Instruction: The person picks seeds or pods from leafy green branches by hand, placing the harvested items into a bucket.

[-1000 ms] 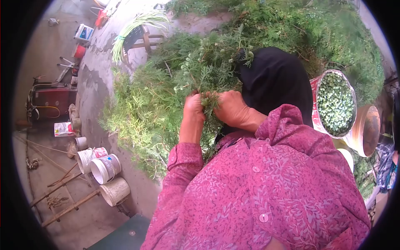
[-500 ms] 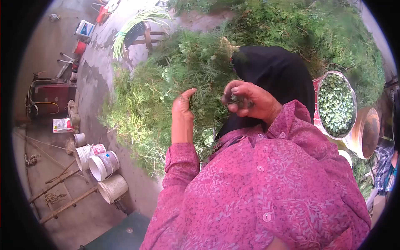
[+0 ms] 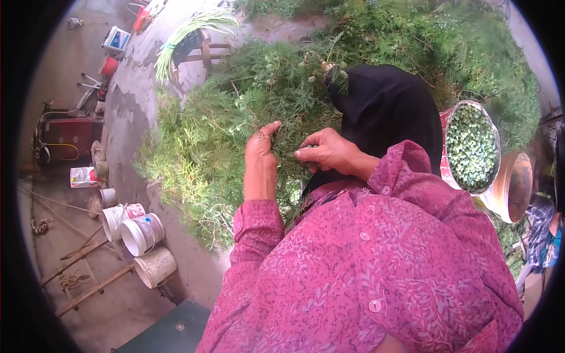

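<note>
A large heap of cut evergreen branches [image 3: 194,147] with feathery leaves and small pale green cones lies over my lap and in front of me. My left hand [image 3: 262,156] is closed around a sprig in this heap, thumb pointing up and to the right. Close by on the right, my right hand [image 3: 331,152] has its fingers curled in a pinch at the foliage; small green cones sit in it, mostly hidden by the fingers. At my right side, a bucket [image 3: 445,147] is filled with small green cones [image 3: 471,147].
Beside the full bucket stands another bucket [image 3: 519,188]. More branches [image 3: 471,59] are piled at the back right. A stool [image 3: 206,50] carries a bundle of long green stalks [image 3: 197,26]. At left are several white buckets [image 3: 142,234], a wooden ladder-like frame [image 3: 88,253] and a dark red box [image 3: 67,140].
My right hand has moved left and down toward my left hand, turning from palm partly showing to back upward. My left hand has hardly moved.
</note>
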### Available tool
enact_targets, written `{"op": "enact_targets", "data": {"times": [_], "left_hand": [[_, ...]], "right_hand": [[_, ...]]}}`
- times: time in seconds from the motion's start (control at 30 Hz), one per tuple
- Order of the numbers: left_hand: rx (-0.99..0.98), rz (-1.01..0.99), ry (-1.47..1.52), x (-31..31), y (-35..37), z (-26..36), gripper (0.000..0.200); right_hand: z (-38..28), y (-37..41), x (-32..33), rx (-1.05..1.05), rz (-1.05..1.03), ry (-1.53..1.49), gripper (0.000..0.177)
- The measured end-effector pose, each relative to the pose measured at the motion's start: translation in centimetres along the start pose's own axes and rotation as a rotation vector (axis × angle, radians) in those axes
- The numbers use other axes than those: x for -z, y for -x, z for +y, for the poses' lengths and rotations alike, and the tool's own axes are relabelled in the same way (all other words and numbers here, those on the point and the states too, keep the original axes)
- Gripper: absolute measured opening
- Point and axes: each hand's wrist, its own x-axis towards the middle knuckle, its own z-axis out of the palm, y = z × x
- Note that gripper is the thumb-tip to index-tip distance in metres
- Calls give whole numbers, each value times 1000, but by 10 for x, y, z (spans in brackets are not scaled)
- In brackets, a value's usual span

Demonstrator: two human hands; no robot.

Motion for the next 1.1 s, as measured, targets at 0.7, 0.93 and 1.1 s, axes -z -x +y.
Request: {"op": "enact_targets", "data": {"times": [0.7,0.93,1.1], "left_hand": [[-62,-5,-27,-6,7,-6,22],[4,-30,-37,6,-4,-5,15],[-7,-92,-46,6,0,-5,19]], "right_hand": [[-15,29,-12,335,-158,-116,12],[5,2,23,105,-8,-708,14],[15,-22,13,25,137,-538,13]]}}
